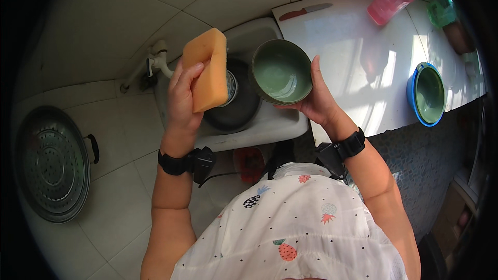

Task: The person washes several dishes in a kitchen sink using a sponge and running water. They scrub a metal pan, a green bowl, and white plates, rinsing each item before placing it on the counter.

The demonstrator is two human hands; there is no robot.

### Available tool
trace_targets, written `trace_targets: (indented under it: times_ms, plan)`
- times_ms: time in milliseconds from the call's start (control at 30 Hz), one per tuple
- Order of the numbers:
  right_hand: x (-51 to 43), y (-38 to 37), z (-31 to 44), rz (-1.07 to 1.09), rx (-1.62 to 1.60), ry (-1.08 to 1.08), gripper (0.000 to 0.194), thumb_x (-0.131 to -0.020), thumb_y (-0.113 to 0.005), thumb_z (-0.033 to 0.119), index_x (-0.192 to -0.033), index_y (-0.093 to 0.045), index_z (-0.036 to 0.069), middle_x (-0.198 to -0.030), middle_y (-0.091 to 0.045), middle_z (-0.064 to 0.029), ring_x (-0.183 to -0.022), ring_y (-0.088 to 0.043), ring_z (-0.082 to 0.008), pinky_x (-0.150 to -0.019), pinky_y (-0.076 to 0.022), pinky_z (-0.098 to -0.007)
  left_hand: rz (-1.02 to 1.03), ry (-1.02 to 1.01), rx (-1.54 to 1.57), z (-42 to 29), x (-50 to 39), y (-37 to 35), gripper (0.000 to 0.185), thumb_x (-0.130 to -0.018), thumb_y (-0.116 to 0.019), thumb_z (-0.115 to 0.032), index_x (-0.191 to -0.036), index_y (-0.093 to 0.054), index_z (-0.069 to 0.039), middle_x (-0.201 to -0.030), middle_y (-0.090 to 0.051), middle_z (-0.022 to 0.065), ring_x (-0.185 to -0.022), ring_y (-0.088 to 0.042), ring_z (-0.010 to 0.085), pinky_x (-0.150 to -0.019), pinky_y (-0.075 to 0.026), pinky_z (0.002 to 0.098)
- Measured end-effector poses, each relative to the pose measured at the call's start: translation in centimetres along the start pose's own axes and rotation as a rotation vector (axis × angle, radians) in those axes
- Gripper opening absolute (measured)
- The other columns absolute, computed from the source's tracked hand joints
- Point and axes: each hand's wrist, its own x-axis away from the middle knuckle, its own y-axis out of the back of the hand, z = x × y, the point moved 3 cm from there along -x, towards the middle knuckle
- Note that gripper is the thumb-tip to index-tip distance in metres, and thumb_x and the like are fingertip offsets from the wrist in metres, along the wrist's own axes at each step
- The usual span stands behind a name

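My left hand grips a thick orange sponge over the left side of the sink. In my right hand is a green ceramic bowl, tilted so that its glossy inside faces me. The sponge and the bowl are apart. Below them, a dark round pan sits in the white sink. Part of a shiny round metal item shows behind the sponge; what it is I cannot tell.
A tap comes from the wall at the sink's left. On the white counter lie a knife, a pink pump bottle and nested green and blue bowls. A perforated metal steamer stands at far left, a red container below the sink.
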Motion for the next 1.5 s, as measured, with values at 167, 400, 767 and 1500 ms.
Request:
trace_targets:
  times_ms: [167, 400, 767, 1500]
  plan:
    - [0.2, 0.3, -0.1, -0.018, -0.028, 0.003, 0.084, -0.084, -0.018, 0.075, -0.14, -0.031, 0.013, -0.133, -0.046, -0.0111, -0.119, -0.051, -0.0284, -0.091, -0.0497, -0.0471, 0.103, 0.006, -0.071, -0.8, 0.4, -1.1, 0.043, -0.088, -0.053, -0.011, -0.128, -0.041, 0.002, -0.113, -0.057, 0.0112, -0.101, -0.058, 0.0162, -0.085, -0.049, 0.0279]
    - [0.6, 1.1, -0.3, 0.033, -0.073, 0.003, 0.085, -0.084, -0.018, 0.075, -0.141, -0.03, 0.013, -0.135, -0.045, -0.0109, -0.12, -0.05, -0.0283, -0.091, -0.0492, -0.0476, 0.101, -0.132, -0.307, -1.8, 0.9, -3.3, 0.05, -0.089, -0.058, -0.011, -0.131, -0.034, 0.002, -0.112, -0.056, 0.0129, -0.1, -0.058, 0.0147, -0.085, -0.048, 0.0269]
    - [1.1, 1.6, -0.3, 0.025, -0.049, 0.032, 0.082, -0.086, -0.021, 0.073, -0.14, -0.031, 0.013, -0.134, -0.045, -0.0092, -0.124, -0.045, -0.0228, -0.095, -0.0464, -0.0419, 0.332, -0.355, -0.805, -1.0, 1.5, -8.5, 0.033, -0.081, -0.065, -0.01, -0.112, -0.056, -0.001, -0.121, -0.051, 0.0115, -0.1, -0.056, 0.0193, -0.085, -0.047, 0.0311]
    - [0.5, 4.9, -1.3, -0.455, 0.16, 0.171, 0.045, -0.094, -0.048, 0.033, -0.128, -0.043, 0.004, -0.115, -0.055, -0.0103, -0.105, -0.053, -0.0207, -0.087, -0.0453, -0.0315, 0.942, -0.599, -1.819, 8.1, -0.6, -11.3, 0.072, -0.088, -0.043, -0.057, -0.124, -0.048, 0.004, -0.121, -0.054, 0.0206, -0.117, -0.048, 0.0292, -0.104, -0.031, 0.0416]
